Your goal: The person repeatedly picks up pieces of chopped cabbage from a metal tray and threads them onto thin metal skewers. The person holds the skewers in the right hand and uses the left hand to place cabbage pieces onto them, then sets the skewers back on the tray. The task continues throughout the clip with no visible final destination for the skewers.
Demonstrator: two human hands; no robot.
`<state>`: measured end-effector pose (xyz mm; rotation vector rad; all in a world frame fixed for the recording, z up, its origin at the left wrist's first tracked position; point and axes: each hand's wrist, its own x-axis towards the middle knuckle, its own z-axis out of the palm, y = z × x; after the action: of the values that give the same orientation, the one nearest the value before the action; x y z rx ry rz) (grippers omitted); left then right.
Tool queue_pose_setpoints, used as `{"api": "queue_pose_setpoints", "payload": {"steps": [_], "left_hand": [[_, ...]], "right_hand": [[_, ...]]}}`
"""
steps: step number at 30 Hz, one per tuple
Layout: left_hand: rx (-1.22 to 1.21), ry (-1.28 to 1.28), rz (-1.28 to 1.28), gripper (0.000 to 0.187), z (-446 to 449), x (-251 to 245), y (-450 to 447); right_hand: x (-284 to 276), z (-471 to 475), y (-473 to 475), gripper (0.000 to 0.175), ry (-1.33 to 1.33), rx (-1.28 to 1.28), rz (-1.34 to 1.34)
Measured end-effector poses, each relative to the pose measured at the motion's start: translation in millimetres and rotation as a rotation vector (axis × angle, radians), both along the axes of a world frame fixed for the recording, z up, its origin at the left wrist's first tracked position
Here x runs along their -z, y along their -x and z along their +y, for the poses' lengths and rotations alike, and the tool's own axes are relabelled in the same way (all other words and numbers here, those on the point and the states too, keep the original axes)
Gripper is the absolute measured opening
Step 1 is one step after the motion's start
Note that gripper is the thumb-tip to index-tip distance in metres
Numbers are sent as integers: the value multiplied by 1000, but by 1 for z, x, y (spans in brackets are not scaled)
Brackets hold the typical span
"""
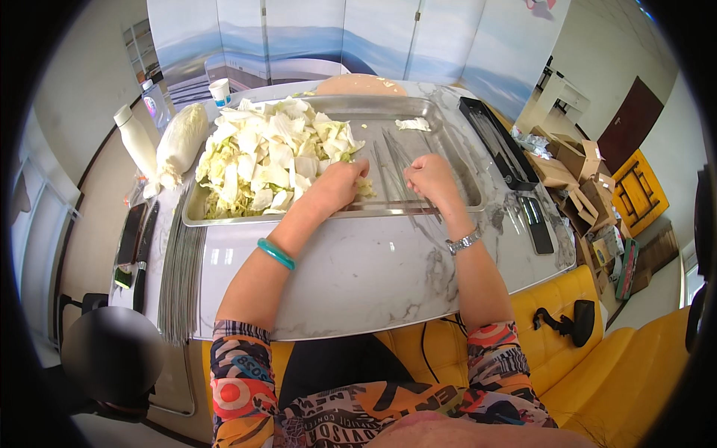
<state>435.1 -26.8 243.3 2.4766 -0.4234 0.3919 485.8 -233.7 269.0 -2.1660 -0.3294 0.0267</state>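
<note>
A shallow metal tray (pixel 454 137) lies before me, its left half heaped with torn napa cabbage leaves (pixel 263 151). Against the right edge of that heap, my left hand (pixel 339 182) has its fingers curled together; a small cabbage piece (pixel 366 187) shows beside them. My right hand (pixel 434 175) is over the tray's right half with thumb and fingertips pinched. Thin metal skewers (pixel 392 168) lie loose between the hands, some crossing the front rim. Whether either hand grips a leaf or a skewer is hidden by the fingers. A single pale leaf (pixel 413 124) rests at the tray's back right.
Left of the tray are a whole napa cabbage (pixel 182 140), a white bottle (pixel 134 140), a skewer bundle (pixel 180 274), a black-handled knife (pixel 140 285) and a phone (pixel 131 235). A black box of skewers (pixel 518 179) and a dark handheld device (pixel 539 227) sit right. A round board (pixel 358 85) lies behind.
</note>
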Motion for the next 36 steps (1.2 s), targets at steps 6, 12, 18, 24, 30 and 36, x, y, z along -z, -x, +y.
{"api": "queue_pose_setpoints", "payload": {"steps": [6,12,18,24,30,36], "left_hand": [[-41,116,-41,24,6,10,-9],[-39,212,58,26,9,6,-5],[-3,675,140,20,10,-5,-6],[196,1342,225,17,20,-14,-7],[347,1555,311,22,21,-17,-6],[445,1543,311,24,1,-28,4]], "right_hand": [[-17,-9,11,13,-436,-232,135],[-21,-6,19,9,-523,-258,183],[-23,-1,27,6,-594,-305,236],[-28,2,34,9,-644,-386,311],[-26,9,41,10,-732,-406,371],[-25,13,44,17,-845,-366,492]]}}
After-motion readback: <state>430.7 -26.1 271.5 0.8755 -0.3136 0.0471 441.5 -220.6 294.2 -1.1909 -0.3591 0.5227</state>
